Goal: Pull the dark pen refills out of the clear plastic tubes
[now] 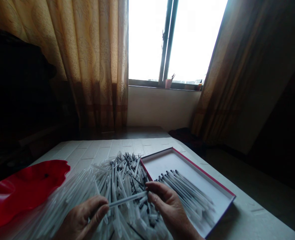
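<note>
Left hand point(85, 213) and right hand point(167, 204) nearly closed, pinching opposite ends of a translucent pen barrel point(127, 199) above heaped pen parts point(122, 186), white brick-patterned tabletop point(87, 148), bright window point(147, 40), gold curtains point(90, 60), barrel's long axis left to right, slanting slightly far-right.

Showing two bare hands: a left hand point(81, 216) with a broad, rounded back and blunt fingertips point(104, 200), and a right hand point(167, 204) with a stout thumb point(154, 198) and creased finger joints, narrowing to an uncovered wrist point(184, 227). Leaving the fingernails too small and dim to read. Keeping anything worn farther up the arms out of sight, running past the lower edge of the head camera's view.
</note>
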`<state>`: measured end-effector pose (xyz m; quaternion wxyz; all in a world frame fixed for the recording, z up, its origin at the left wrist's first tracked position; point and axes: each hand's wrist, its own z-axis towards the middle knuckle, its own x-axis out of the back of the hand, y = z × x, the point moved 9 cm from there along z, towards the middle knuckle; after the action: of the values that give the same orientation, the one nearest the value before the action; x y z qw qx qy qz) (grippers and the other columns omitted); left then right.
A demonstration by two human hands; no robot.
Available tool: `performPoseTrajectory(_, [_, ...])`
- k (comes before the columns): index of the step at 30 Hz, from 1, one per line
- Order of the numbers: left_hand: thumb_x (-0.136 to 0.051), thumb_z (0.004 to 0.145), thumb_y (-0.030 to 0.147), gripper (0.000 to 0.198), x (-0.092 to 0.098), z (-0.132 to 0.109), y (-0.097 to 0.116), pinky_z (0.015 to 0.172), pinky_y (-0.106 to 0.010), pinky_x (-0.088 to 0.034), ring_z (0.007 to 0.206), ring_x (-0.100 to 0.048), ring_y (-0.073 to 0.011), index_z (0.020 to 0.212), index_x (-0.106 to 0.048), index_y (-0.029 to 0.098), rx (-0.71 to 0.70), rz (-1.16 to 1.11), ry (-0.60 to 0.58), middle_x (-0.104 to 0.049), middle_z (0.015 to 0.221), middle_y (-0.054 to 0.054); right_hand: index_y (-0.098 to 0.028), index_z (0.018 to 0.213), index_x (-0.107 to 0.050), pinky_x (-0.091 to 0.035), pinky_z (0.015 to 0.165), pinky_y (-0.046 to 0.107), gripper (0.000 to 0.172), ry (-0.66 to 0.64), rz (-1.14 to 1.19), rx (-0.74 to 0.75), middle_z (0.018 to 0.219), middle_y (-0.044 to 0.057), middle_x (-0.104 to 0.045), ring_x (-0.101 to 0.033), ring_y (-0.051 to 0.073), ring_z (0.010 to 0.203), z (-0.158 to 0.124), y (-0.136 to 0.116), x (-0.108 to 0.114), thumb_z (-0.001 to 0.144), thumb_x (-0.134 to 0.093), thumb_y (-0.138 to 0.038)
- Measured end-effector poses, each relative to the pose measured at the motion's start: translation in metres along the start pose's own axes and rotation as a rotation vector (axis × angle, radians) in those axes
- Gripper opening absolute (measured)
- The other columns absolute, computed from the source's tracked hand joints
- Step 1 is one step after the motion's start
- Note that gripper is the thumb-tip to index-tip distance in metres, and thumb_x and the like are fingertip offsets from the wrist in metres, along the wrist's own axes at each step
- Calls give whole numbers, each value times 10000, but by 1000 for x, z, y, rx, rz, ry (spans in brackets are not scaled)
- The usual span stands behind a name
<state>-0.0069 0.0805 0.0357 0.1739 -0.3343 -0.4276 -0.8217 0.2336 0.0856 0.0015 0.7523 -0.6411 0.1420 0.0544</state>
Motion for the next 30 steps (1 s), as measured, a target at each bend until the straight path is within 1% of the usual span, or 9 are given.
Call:
performPoseTrajectory(2, [-562, 955, 449, 191, 3, -2, -3, 605, -101, -554, 642, -734, -106, 1026, -669, 307, -22, 23, 50, -753, 779, 76, -242, 885, -806, -529, 666, 256, 419, -1, 5, -5, 807, 30, -767, -637, 155, 690, -1, -3, -1, 616, -881, -555])
performPoseTrajectory(5, [-665, 894, 431, 280, 7, -5, -8, 616, -98, -557, 692, -752, -109, 1155, -615, 342, -74, 67, 128, -773, 872, 85, -242, 877, -805, -531, 657, 254, 422, 0, 0, -3, 795, 25, -762, -627, 145, 665, -2, -5, -2, 615, -876, -566])
performPoseTrajectory(10, [-600, 939, 433, 167, 3, -1, -5, 634, -102, -556, 669, -739, -106, 1031, -659, 307, -25, 19, 77, -764, 832, 74, -246, 883, -808, -533, 659, 253, 393, -3, -9, 3, 792, 24, -759, -621, 142, 654, 0, 3, 1, 638, -870, -546])
performPoseTrajectory(14, [-502, 980, 463, 291, 0, 1, 0, 660, -104, -555, 678, -734, -114, 861, -693, 277, 37, -11, 7, -749, 759, 55, -245, 899, -809, -527, 628, 241, 387, -36, 6, 18, 794, 31, -763, -617, 139, 638, 5, 11, 2, 649, -865, -536])
performPoseTrajectory(17, [-504, 980, 466, 259, -2, -2, -5, 669, -108, -558, 709, -743, -117, 951, -689, 287, 41, -11, -7, -761, 803, 51, -237, 911, -807, -530, 624, 251, 399, -28, -3, 23, 786, 32, -755, -616, 144, 633, 7, 12, 4, 660, -854, -543])
performPoseTrajectory(19, [-584, 941, 462, 233, -1, -4, -11, 684, -121, -567, 748, -754, -127, 1099, -655, 306, 18, 15, 27, -778, 897, 46, -230, 903, -808, -533, 621, 261, 423, -23, -6, 22, 759, 30, -744, -613, 150, 626, 6, 9, 3, 648, -853, -564])
performPoseTrajectory(21, [-650, 903, 444, 274, 0, -6, -13, 673, -123, -570, 741, -757, -127, 1147, -622, 323, -21, 27, 61, -780, 923, 52, -228, 892, -808, -534, 625, 266, 433, -16, -4, 14, 751, 29, -742, -611, 151, 626, 4, 5, 2, 637, -856, -574])
performPoseTrajectory(26, [-647, 915, 414, 196, 4, -4, -7, 694, -112, -568, 754, -761, -117, 1093, -648, 332, -77, 21, 97, -780, 913, 66, -218, 871, -805, -540, 643, 292, 456, 19, -19, 1, 791, 45, -757, -627, 169, 650, -1, -3, 0, 609, -866, -586])
performPoseTrajectory(30, [-554, 966, 423, 203, 1, -2, -5, 764, -132, -571, 808, -765, -136, 995, -710, 296, -18, 45, 13, -781, 891, 33, -212, 873, -807, -539, 643, 293, 475, 17, -36, -5, 760, 41, -746, -626, 171, 646, -2, -4, 0, 608, -859, -603])
